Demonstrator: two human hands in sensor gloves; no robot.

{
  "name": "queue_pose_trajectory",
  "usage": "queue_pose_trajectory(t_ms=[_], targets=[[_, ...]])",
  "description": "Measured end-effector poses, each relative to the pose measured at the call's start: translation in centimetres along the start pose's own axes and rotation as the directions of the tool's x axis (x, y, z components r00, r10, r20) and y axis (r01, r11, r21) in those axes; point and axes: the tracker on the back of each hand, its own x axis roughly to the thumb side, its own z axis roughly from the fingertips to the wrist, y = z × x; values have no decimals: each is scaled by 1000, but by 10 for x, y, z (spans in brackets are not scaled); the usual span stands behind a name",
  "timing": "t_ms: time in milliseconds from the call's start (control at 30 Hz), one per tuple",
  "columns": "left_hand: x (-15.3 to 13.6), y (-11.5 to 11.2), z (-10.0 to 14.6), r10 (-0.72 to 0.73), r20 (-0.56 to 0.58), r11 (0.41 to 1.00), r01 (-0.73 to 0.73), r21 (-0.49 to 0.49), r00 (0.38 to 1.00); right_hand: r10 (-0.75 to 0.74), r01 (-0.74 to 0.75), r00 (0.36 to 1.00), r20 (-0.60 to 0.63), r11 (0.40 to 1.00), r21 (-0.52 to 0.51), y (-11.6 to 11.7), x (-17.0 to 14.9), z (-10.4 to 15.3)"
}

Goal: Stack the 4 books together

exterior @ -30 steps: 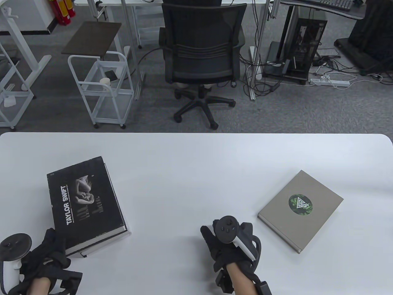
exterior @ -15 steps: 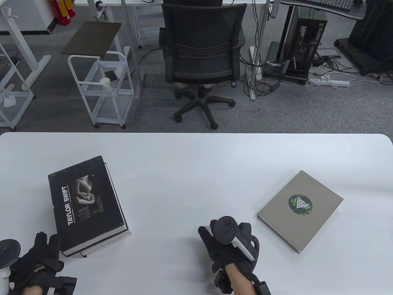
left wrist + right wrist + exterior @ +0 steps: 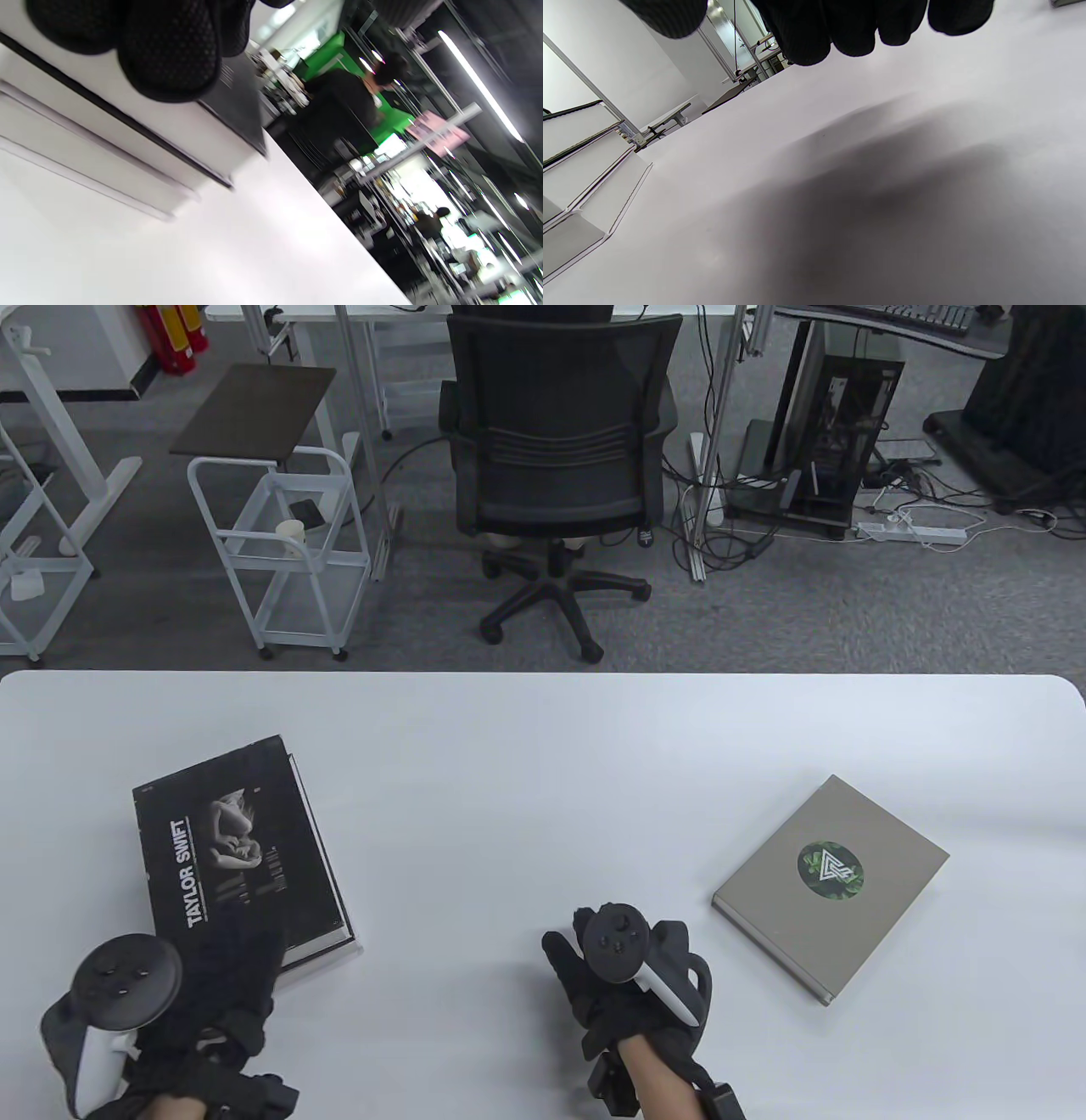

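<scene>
The left hand (image 3: pixel 199 993) lies, fingers together, on the near corner of the black hardcover pile (image 3: pixel 237 853). I'd say the flat grey book (image 3: pixel 830 886), well apart on the right, comes next. The right hand (image 3: pixel 624 976) rests on the white table (image 3: pixel 509 780), fingers loosely curled, gripping nothing.

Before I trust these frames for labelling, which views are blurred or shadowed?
Table view: sharp, evenly lit. Left wrist view: tilted, motion-smeared; background lights streak, the stacked books' edges are soft. Right wrist view: a broad soft shadow lies on the table under the right hand, whose fingers are out of focus.
</scene>
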Motion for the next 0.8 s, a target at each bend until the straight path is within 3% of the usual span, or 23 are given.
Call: queue_pose_trajectory(t_ms=[200,400,633,800], targets=[[38,-73,-22,-75,136,988,92,-123,988,-3,3,1000,-14,1000,5,-1,-2,0],[38,-135,-45,-76,169,978,107,-181,983,14,-14,999,-29,1000,0,-4,-3,-1],[25,-172,-55,-95,222,958,149,-244,970,60,-64,997,-45,995,-83,-14,-2,3],[21,-174,-58,-177,239,937,237,-256,955,129,-135,989,-71,987,-91,-12,-3,2]])
